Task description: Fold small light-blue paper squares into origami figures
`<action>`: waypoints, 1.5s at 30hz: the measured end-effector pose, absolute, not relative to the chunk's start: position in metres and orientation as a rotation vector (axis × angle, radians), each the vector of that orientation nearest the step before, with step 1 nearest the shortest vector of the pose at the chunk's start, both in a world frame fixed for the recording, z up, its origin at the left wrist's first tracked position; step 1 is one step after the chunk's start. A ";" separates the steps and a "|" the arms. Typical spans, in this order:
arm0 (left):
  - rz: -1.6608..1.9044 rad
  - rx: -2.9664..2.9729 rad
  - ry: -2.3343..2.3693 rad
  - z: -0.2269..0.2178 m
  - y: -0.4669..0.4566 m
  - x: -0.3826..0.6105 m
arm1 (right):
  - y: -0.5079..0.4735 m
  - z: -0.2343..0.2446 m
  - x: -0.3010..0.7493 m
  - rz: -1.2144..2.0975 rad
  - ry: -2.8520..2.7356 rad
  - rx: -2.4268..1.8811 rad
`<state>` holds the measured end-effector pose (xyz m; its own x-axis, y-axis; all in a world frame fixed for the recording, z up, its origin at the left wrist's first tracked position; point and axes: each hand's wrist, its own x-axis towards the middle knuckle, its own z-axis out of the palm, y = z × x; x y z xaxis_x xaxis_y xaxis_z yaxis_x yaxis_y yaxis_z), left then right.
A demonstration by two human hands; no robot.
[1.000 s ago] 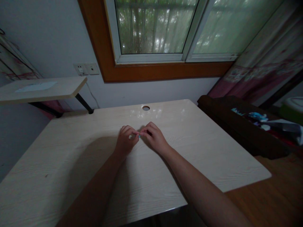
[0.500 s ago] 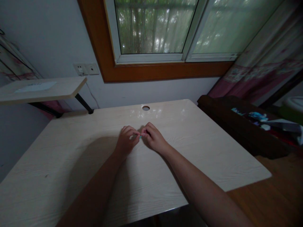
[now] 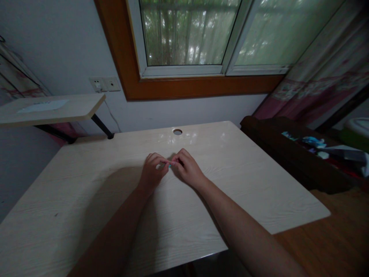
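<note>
From here, I see the left hand [image 3: 153,169] pinching a tiny blue-green thing [image 3: 170,166], thumb against finger. It's in the middle, over the desk [image 3: 248,177]. The right hand [image 3: 186,165] seems to pinch it too. It's not let go yet; what's done or left, I can't tell.

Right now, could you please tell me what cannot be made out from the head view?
In the head view:
Small blue-green item: shape partly hidden by the left hand and right hand.
Pale sheet on the shelf: any print too small.
Green object: cut off by the right edge.
</note>
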<state>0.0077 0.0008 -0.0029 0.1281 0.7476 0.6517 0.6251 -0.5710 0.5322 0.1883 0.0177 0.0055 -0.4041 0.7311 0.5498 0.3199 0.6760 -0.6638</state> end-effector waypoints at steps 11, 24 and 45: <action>1.429 2.250 1.379 -0.004 0.001 0.010 | 0.016 0.005 0.188 0.517 -2.043 -0.838; 1.438 2.243 1.404 -0.004 0.002 0.007 | 0.017 0.005 0.189 0.507 -2.036 -0.849; 1.467 2.223 1.361 -0.001 0.001 0.009 | 0.015 0.005 0.189 0.492 -2.074 -0.863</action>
